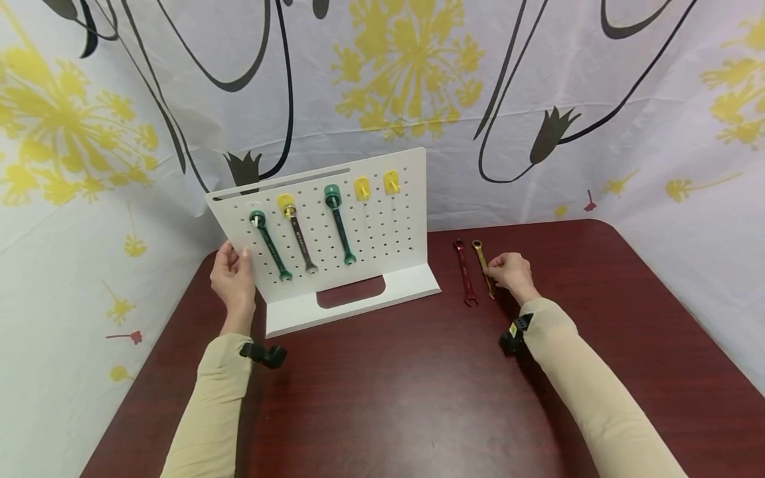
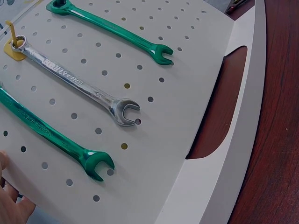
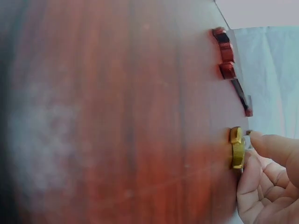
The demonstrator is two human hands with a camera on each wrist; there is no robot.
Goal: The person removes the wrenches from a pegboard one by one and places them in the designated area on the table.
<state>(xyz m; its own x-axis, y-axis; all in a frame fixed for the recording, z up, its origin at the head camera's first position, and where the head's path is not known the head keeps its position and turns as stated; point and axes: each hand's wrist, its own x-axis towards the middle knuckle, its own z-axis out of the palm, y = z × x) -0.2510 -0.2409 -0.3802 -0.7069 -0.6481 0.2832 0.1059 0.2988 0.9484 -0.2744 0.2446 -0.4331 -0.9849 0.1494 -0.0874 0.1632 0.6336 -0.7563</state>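
My left hand (image 1: 233, 282) grips the left edge of a white pegboard stand (image 1: 382, 226), thumb in front. From its hooks hang a green combination wrench (image 1: 273, 249), a silver one (image 2: 70, 79) and another green one (image 1: 342, 229). Over on the right, my right hand (image 1: 514, 275) pinches a gold combination wrench (image 1: 481, 257) between thumb and fingers. That wrench lies on or just at the table; contact is hard to tell. Left of it lies a red combination wrench (image 1: 464, 271).
Two yellow hooks, the nearer one (image 1: 362, 188) and the far right one (image 1: 391, 182), hold nothing. The dark red wooden table (image 1: 406, 398) carries everything. A patterned white curtain (image 1: 382, 86) surrounds its back and sides.
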